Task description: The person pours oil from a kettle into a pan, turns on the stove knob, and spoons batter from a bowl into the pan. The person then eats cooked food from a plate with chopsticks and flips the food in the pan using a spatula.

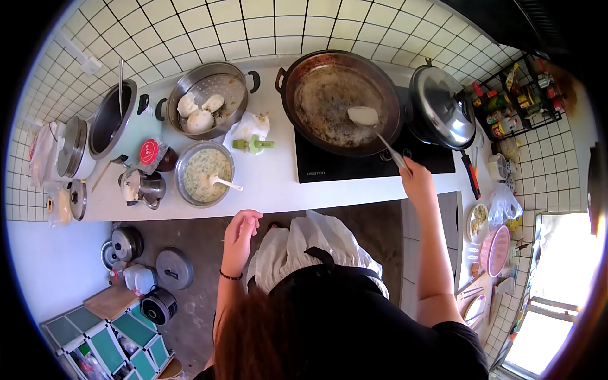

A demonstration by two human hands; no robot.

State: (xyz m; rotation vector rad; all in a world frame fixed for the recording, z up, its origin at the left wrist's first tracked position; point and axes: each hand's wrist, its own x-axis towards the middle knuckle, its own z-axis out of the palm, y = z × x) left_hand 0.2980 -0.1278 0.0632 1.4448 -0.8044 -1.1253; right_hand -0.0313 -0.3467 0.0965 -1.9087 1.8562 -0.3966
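Note:
My right hand (418,181) is closed around the handle of a metal wok spatula (363,115). Its head rests inside a large dark wok (323,82), whose inner surface is browned and oily. The wok sits on the black cooktop (373,168). Just off the counter's front edge hangs my left hand (242,229), empty, with loosely bent fingers. Nearest to it on the counter is a metal bowl (183,188) of pale batter with green bits, with a white spoon (226,183) in it. A green-handled tool (254,144) lies behind on crumpled white paper (256,123).
A colander (235,81) with several pale dough pieces (200,120) stands at the back left, beside a tall pot (104,123). Right of the wok is a lidded pan (443,104); its handle (472,174) points toward me. A bottle rack (519,101) is on the right wall.

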